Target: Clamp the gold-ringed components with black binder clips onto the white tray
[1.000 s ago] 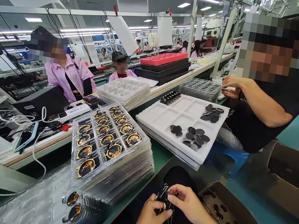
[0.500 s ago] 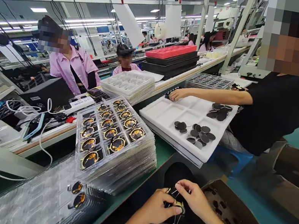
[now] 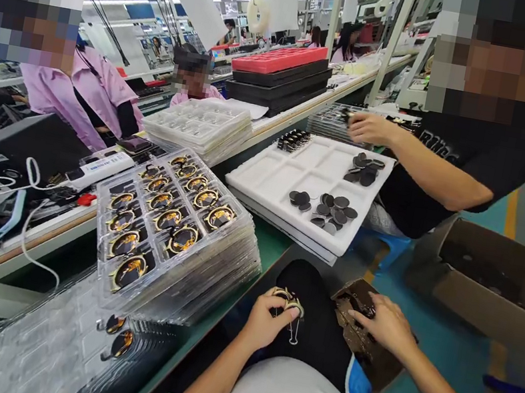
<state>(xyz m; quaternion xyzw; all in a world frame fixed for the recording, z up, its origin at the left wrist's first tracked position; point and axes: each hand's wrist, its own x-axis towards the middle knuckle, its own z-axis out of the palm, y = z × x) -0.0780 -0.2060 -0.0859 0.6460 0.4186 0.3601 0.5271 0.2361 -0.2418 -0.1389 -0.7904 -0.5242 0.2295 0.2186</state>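
My left hand (image 3: 265, 322) grips a gold-rimmed round part (image 3: 293, 305) above my lap, and a metal wire clip (image 3: 293, 332) hangs from it. Over a small cardboard box (image 3: 386, 374) at my right knee, my right hand (image 3: 387, 323) reaches with fingers spread. Dark items in that box are partly hidden by the hand. To the left, a clear plastic tray (image 3: 154, 276) on a tall stack holds several gold-rimmed round parts with black and orange insides. Two similar parts (image 3: 121, 342) lie on the clear trays below it.
A white tray (image 3: 266, 177) with dark discs and black clips stands ahead. Beside it, a person in black (image 3: 452, 155) stretches an arm over it. Red and black trays (image 3: 280, 64) stand behind. A large cardboard box (image 3: 499, 319) is at right.
My right hand has left the part and moved right and down to the small box. The co-worker's hand has lifted away from the white tray's corner. The view has shifted rightward.
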